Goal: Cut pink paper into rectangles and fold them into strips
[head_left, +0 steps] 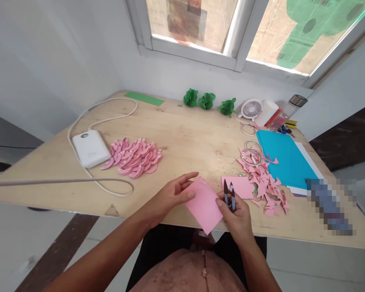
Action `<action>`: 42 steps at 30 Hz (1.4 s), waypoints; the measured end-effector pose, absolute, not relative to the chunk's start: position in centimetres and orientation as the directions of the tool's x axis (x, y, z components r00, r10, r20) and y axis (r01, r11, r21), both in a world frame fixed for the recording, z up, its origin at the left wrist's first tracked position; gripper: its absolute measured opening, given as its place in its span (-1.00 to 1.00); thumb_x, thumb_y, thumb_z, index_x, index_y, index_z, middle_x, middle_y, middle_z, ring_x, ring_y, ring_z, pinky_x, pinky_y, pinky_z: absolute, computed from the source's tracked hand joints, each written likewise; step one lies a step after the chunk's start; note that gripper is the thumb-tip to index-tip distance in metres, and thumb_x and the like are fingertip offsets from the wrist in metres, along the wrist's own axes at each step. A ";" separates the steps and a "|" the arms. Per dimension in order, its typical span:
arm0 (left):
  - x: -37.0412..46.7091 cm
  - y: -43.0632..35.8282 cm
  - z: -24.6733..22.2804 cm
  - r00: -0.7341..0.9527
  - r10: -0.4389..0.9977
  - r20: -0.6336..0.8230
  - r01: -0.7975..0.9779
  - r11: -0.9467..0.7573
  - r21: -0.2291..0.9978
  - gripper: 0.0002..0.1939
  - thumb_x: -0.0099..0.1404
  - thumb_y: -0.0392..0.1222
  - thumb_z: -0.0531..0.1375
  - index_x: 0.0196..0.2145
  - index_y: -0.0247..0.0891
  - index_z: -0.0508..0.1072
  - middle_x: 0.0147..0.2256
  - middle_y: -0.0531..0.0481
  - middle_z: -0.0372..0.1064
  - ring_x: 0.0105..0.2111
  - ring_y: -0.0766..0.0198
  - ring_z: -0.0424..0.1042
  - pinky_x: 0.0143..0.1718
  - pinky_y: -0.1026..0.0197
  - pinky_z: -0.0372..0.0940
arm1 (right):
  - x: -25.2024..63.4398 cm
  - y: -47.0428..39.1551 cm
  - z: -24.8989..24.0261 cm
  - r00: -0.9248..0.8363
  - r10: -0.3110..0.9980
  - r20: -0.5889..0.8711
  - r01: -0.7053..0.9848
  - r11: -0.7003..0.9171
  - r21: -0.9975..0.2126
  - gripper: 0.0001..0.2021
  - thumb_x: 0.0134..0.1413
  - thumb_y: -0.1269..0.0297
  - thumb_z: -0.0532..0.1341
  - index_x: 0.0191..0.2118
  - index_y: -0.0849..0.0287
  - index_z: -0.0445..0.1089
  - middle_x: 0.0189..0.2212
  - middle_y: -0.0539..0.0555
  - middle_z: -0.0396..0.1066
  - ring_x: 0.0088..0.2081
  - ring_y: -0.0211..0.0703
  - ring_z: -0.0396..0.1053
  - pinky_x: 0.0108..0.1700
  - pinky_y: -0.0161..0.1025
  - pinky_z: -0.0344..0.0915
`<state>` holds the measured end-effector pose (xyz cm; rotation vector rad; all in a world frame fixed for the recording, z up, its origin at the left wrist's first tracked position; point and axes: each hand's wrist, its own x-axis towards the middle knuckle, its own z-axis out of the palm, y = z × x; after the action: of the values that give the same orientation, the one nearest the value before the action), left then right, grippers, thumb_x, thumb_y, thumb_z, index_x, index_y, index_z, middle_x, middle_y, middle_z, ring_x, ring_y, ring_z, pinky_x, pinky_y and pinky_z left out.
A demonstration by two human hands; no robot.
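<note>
Between my hands, above the table's front edge, is a square of pink paper (pixel 205 207). My left hand (pixel 178 192) pinches its left side between thumb and fingers. My right hand (pixel 237 215) holds its right edge with the thumb and also carries small dark thread snips (pixel 229 198), whose blades point up and stand apart. Just beyond my right hand lies another pink paper piece (pixel 239 186). Pink offcuts (pixel 264 182) are strewn to the right of it. A heap of curved pink paper cutouts (pixel 136 158) sits to the left of my hands.
At left, a white power bank (pixel 91 148) has a looping cable (pixel 79 109). Green paper shapes (pixel 206 100) and a green strip (pixel 144 98) lie along the back. A small fan (pixel 251 109), a bottle (pixel 287 111), rings (pixel 252 157) and blue sheets (pixel 287 158) occupy the right.
</note>
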<state>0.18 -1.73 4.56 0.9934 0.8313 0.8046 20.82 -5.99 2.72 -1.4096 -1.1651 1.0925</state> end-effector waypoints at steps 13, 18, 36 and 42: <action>1.8 -3.2 2.2 0.136 0.990 0.034 0.050 -0.041 0.998 -0.83 0.25 -0.13 0.16 -0.25 -0.26 0.42 -0.36 0.02 0.43 -0.33 0.25 0.41 -0.27 0.21 0.35 | 20.0 -5.5 1.7 0.317 0.948 -0.021 0.170 -0.079 -0.982 -0.67 -0.04 0.07 0.31 -0.20 0.19 0.49 -0.40 0.05 0.47 -0.42 -0.21 0.35 -0.37 -0.29 0.30; 1.3 -3.5 1.5 0.149 0.971 0.187 0.302 -0.225 0.926 -0.82 0.28 -0.20 0.09 -0.16 -0.23 0.40 -0.21 -0.07 0.44 -0.19 0.18 0.43 -0.15 0.12 0.35 | 19.7 -5.5 1.5 0.310 0.950 -0.026 0.146 -0.075 -0.987 -0.68 -0.03 0.12 0.30 -0.16 0.17 0.47 -0.28 0.11 0.52 -0.28 -0.10 0.45 -0.25 -0.21 0.37; 1.8 -5.6 0.8 -0.034 0.993 0.112 0.033 -0.111 0.993 -0.77 0.28 -0.25 0.04 -0.09 -0.21 0.26 -0.29 -0.02 0.37 -0.27 0.25 0.41 -0.18 0.16 0.32 | 18.5 -6.8 2.3 0.215 0.976 0.028 0.248 -0.026 -0.968 -0.73 -0.02 0.16 0.29 -0.19 0.14 0.48 -0.28 0.10 0.54 -0.34 -0.12 0.46 -0.36 -0.26 0.37; 1.9 -5.5 0.2 -0.091 0.985 0.147 0.012 -0.147 0.989 -0.73 0.25 -0.31 0.04 -0.07 -0.22 0.25 -0.27 -0.02 0.36 -0.23 0.26 0.40 -0.15 0.14 0.31 | 18.4 -6.7 1.7 0.197 0.980 0.023 0.231 -0.023 -0.973 -0.73 -0.01 0.17 0.28 -0.18 0.16 0.46 -0.25 0.13 0.55 -0.32 -0.13 0.45 -0.33 -0.25 0.36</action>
<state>1.89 -5.51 0.21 1.2770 1.2074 1.3838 18.42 -6.73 1.71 -1.4661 -1.2238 0.9388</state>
